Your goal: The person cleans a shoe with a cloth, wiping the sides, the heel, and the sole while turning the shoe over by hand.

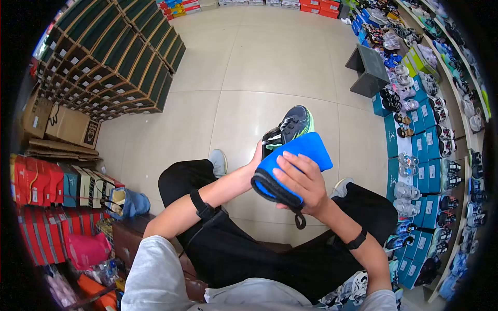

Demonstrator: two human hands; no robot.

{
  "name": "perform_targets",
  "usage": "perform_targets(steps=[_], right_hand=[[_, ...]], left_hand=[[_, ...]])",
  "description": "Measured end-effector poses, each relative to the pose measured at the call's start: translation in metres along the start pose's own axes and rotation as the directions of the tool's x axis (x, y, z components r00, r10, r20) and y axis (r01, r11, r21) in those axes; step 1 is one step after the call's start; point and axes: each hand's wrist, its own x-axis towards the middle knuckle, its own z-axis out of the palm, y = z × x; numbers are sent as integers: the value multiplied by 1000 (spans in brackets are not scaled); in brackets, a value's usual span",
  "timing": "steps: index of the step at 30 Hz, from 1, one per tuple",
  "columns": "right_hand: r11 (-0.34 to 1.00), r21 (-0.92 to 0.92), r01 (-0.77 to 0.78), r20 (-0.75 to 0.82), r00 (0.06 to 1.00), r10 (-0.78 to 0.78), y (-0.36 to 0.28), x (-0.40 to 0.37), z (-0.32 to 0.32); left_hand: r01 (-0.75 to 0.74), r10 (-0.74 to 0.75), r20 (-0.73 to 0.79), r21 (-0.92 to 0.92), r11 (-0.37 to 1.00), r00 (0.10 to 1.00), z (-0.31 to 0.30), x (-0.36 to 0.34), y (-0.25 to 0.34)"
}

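A dark sneaker (293, 124) with a bright green-edged sole is held out in front of me, toe pointing away. My left hand (257, 154) is closed around its near end, with most of the fingers hidden behind the shoe and the blue item. My right hand (303, 181) grips a blue mitt (314, 147) with a fuzzy black cuff and a small black loop hanging below. Fingers lie across the mitt's upper face, the thumb underneath. In this view the mitt overlaps the shoe's near side.
Stacked shoe boxes (119, 57) rise at the left, near cardboard cartons (70, 124). Shelves and teal boxes (425, 176) carrying many shoes line the right. A grey stool (369, 70) stands on the tiled floor (270, 62). A blue bag (132, 202) sits at my left.
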Motion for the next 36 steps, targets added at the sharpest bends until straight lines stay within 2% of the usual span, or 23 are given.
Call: perform_targets(steps=[6,9,10,13,14,18,21,22,25,26,30,32,34,36], right_hand=[[978,-81,192,66,980,-187,-8,-2,-2],[908,-125,400,157,911,-380,-6,-7,5],[908,-80,412,173,902,-395,-8,-10,9],[873,-58,484,220,860,-461,-10,-12,12],[873,-51,485,232,856,-463,-9,-11,11],[931,-41,362,166,922,-351,-6,-8,1],[978,2,207,107,973,-206,-5,-3,-7],[986,4,168,103,980,-168,-3,-4,-8],[996,76,50,43,998,-54,3,-1,-11],[995,96,21,39,999,-24,6,-2,-11],[984,117,-136,-59,988,144,21,1,-9],[988,60,-142,-63,987,145,31,4,-13],[988,22,-151,-71,986,153,38,4,-17],[987,-15,-162,-89,983,160,43,6,-21]], left_hand=[[-35,40,33,-125,992,999,-25,13,11],[-71,80,44,-173,982,996,-32,21,17],[-68,78,47,-192,979,996,-29,20,20],[-132,116,-247,-50,990,962,-5,11,19],[-107,88,-163,-111,988,983,-11,11,21],[-60,47,-66,-209,976,997,-1,10,27],[-125,108,-220,-65,990,969,2,9,26],[-70,57,-91,-140,988,994,1,6,28],[-49,44,-216,-17,999,975,13,2,27],[-51,45,-120,-46,998,992,7,0,26],[-102,91,-153,-63,993,984,-32,13,21],[-145,156,-269,62,988,950,12,-1,14],[-123,123,-309,17,992,943,14,-1,15],[-113,108,-194,-16,993,975,3,2,17]])
